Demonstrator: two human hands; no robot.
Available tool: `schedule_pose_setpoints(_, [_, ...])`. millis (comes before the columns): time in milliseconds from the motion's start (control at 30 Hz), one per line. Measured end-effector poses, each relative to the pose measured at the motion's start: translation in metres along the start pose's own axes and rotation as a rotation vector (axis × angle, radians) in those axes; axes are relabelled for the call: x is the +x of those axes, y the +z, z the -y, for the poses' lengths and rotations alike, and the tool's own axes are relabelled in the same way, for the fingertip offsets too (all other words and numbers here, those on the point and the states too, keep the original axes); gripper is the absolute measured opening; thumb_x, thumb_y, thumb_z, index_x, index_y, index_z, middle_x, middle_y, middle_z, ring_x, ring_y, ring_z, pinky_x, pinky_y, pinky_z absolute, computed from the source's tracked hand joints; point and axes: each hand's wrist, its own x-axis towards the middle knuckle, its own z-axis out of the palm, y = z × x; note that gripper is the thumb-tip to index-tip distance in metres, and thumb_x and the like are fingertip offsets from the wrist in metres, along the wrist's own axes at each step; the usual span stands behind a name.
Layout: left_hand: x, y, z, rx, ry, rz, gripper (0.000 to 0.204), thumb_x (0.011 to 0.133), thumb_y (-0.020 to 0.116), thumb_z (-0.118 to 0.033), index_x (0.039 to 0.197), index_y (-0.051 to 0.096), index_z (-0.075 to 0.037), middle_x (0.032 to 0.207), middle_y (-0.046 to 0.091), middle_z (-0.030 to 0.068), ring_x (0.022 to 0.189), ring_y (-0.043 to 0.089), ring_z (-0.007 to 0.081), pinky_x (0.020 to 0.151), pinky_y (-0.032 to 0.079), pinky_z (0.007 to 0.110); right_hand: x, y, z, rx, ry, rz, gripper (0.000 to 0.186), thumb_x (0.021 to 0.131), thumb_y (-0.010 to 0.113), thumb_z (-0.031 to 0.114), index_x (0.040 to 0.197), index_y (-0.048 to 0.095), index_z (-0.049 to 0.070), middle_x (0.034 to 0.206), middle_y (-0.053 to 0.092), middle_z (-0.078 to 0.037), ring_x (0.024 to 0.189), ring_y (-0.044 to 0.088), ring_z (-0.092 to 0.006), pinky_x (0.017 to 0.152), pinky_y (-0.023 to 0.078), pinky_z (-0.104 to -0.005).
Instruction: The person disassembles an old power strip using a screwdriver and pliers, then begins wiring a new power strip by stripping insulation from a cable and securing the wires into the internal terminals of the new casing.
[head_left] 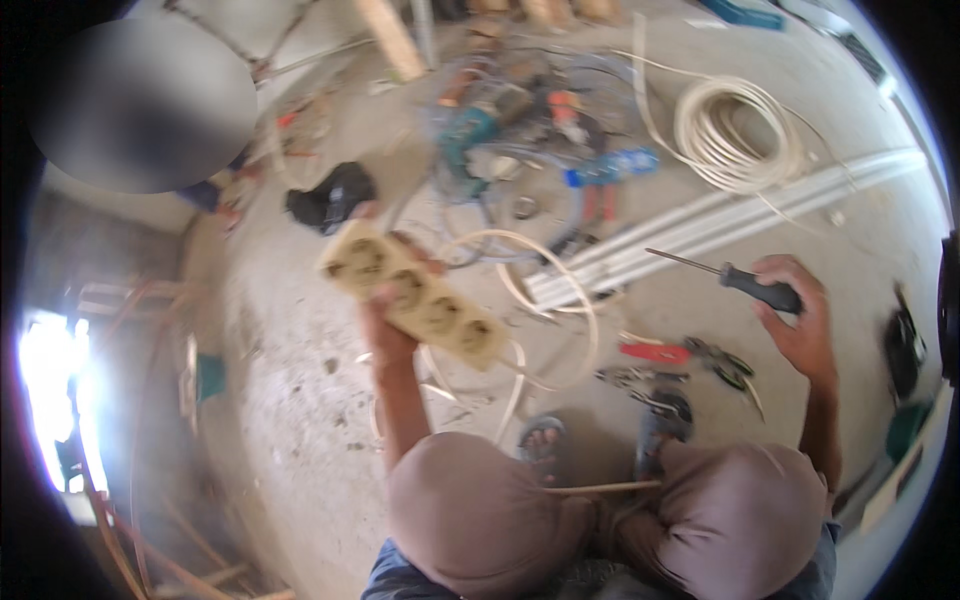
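Observation:
My left hand (pixel 390 325) grips a cream power strip (pixel 425 312) with several round sockets facing up, held tilted above the floor. From its lower right end a pale cable (pixel 590 345) loops away over the concrete. On the right, my right hand (pixel 803 325) is closed round the dark handle of a screwdriver (pixel 757 287); its thin shaft points left, toward the power strip, well apart from it. Between my hands and feet lie pliers (pixel 640 377), a red-handled tool (pixel 655 352) and a dark cutter-like tool (pixel 722 362).
A coil of pale cable (pixel 735 135) lies at the far right beside long white plastic trunking (pixel 720 225). Farther off are a teal power drill (pixel 475 135), a blue plastic bottle (pixel 615 167) and a black bag-like thing (pixel 333 198). Another person (pixel 215 190) is partly visible at far left.

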Motion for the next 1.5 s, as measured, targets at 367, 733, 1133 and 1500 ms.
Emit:
schedule_pose_setpoints(367, [-0.015, 0.017, -0.024, 0.199, 0.000, 0.053, 0.100, 0.071, 0.078, -0.026, 0.152, 0.024, -0.004, 0.103, 0.060, 0.0127, 0.093, 0.064, 0.0242, 0.082, 0.055, 0.038, 0.100, 0.070, 0.143, 0.385, -0.553, -0.216, 0.036, 0.075, 0.079, 0.000, 0.106, 0.059, 0.000, 0.101, 0.066, -0.021, 0.087, 0.068, -0.0266, 0.074, 0.055, -0.0349])
schedule_pose_setpoints(733, [-0.016, 0.019, -0.020, 0.221, -0.021, 0.087, 0.101, 0.070, 0.081, -0.031, 0.151, 0.025, -0.004, 0.104, 0.060, 0.0120, 0.094, 0.064, 0.0224, 0.083, 0.056, 0.037, 0.102, 0.075, 0.141, 0.351, -0.595, -0.204, 0.035, 0.074, 0.076, -0.001, 0.105, 0.058, 0.000, 0.098, 0.067, -0.022, 0.082, 0.067, -0.0264, 0.069, 0.054, -0.0334])
schedule_pose_setpoints(1133, [-0.022, 0.022, -0.017, 0.217, -0.047, -0.015, 0.098, 0.074, 0.080, -0.030, 0.151, 0.025, -0.004, 0.105, 0.062, 0.0132, 0.094, 0.065, 0.0228, 0.084, 0.055, 0.037, 0.096, 0.075, 0.153, 0.229, -0.482, -0.212, 0.043, 0.075, 0.085, 0.013, 0.109, 0.063, 0.000, 0.099, 0.067, -0.016, 0.080, 0.068, -0.0286, 0.064, 0.055, -0.0367])
schedule_pose_setpoints(1500, [-0.023, 0.033, -0.018, 0.275, -0.043, -0.032, 0.094, 0.078, 0.078, -0.031, 0.151, 0.026, -0.005, 0.105, 0.062, 0.0141, 0.096, 0.064, 0.0228, 0.085, 0.054, 0.038, 0.102, 0.068, 0.149, 0.340, -0.551, -0.177, 0.037, 0.070, 0.076, -0.003, 0.103, 0.065, 0.005, 0.102, 0.063, -0.013, 0.083, 0.066, -0.0271, 0.068, 0.054, -0.0349])
